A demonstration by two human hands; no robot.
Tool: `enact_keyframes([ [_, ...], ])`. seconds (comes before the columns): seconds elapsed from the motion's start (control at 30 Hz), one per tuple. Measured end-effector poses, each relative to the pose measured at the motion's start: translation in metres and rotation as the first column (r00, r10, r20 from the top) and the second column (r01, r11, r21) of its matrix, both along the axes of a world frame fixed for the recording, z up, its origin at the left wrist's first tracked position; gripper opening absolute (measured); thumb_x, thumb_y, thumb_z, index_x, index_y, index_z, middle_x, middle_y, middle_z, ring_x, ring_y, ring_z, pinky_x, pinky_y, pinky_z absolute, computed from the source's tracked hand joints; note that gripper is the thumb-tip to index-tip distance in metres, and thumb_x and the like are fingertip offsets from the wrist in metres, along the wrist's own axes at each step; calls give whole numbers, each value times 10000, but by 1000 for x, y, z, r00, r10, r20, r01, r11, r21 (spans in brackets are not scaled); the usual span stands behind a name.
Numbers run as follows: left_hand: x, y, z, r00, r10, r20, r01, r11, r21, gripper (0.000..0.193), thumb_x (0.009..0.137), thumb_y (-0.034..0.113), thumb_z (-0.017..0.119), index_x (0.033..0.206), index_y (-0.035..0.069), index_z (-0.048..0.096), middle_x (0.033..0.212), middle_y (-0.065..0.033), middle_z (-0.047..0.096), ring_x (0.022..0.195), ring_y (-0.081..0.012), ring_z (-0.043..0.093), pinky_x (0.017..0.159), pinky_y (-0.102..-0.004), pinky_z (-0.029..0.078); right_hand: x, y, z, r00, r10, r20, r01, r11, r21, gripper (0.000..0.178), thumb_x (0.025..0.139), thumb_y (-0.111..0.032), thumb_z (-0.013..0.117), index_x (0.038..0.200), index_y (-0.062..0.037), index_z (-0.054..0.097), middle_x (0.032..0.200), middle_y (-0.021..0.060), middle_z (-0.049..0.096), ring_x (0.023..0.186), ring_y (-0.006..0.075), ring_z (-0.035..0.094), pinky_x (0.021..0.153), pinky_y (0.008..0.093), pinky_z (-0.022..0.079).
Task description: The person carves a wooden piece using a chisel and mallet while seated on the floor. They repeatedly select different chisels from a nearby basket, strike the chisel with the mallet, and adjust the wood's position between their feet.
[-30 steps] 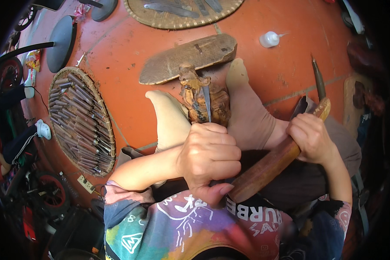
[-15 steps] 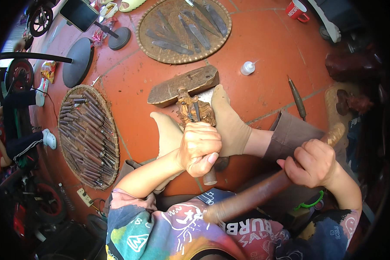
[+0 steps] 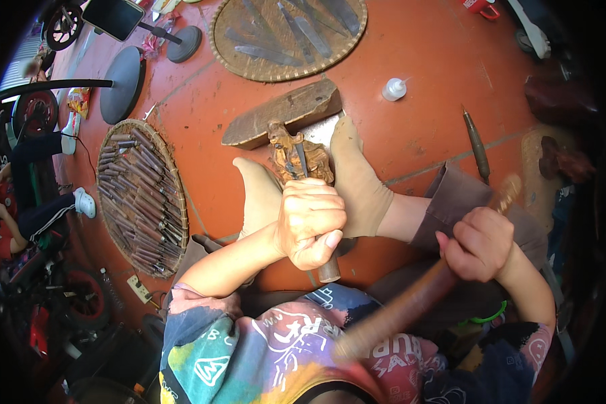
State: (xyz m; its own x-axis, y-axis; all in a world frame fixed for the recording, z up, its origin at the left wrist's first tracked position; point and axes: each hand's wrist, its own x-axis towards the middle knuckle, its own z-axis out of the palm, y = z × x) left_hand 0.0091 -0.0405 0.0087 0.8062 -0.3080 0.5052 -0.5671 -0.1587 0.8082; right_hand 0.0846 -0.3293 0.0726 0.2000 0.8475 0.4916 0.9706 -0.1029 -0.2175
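Observation:
My left hand [image 3: 310, 223] is closed around the wooden handle of a chisel [image 3: 329, 271], its butt sticking out below the fist. The chisel's dark blade rests against a brown wood carving [image 3: 320, 161] held between my two feet in tan socks [image 3: 357, 182]. Behind the carving lies a thick wooden block [image 3: 262, 121], which it touches. On the right, my right hand [image 3: 481, 244] grips a long, round wooden mallet [image 3: 417, 296]. The mallet slants down across my lap toward the left, its lower end smeared by motion and apart from the chisel.
A woven tray of wooden-handled chisels [image 3: 141, 195] stands left; another holding flat blades [image 3: 225, 57] lies ahead. A white squeeze bottle [image 3: 394, 89] and a dark pointed tool [image 3: 476, 145] are on the tiled floor [image 3: 424, 135]. Another person's legs [image 3: 44, 209] show far left.
My view has shifted slightly, so the trays and block sit higher. The mallet's lower end has swung a little lower and right. My left hand keeps the chisel on the carving.

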Motion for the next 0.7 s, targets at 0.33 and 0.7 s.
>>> enact_keyframes([
  [0.33, 4, 2, -2, 999, 30, 12, -31, 999, 28, 242, 709, 248, 555, 566, 63, 491, 543, -70, 464, 445, -239, 439, 449, -349, 320, 5, -2, -12, 994, -110, -14, 108, 990, -88, 176, 660, -17, 712, 793, -74, 611, 637, 26, 451, 508, 185, 472, 425, 295, 355],
  [0.7, 6, 5, 2, 1000, 13, -24, -12, 999, 30, 208, 659, 230, 577, 575, 57, 498, 550, -68, 457, 447, -246, 433, 449, -354, 323, 16, -5, -16, 997, 20, -77, -21, 1000, -3, 241, 643, 28, 731, 798, -63, 570, 677, 51, 503, 518, 189, 495, 429, 297, 370],
])
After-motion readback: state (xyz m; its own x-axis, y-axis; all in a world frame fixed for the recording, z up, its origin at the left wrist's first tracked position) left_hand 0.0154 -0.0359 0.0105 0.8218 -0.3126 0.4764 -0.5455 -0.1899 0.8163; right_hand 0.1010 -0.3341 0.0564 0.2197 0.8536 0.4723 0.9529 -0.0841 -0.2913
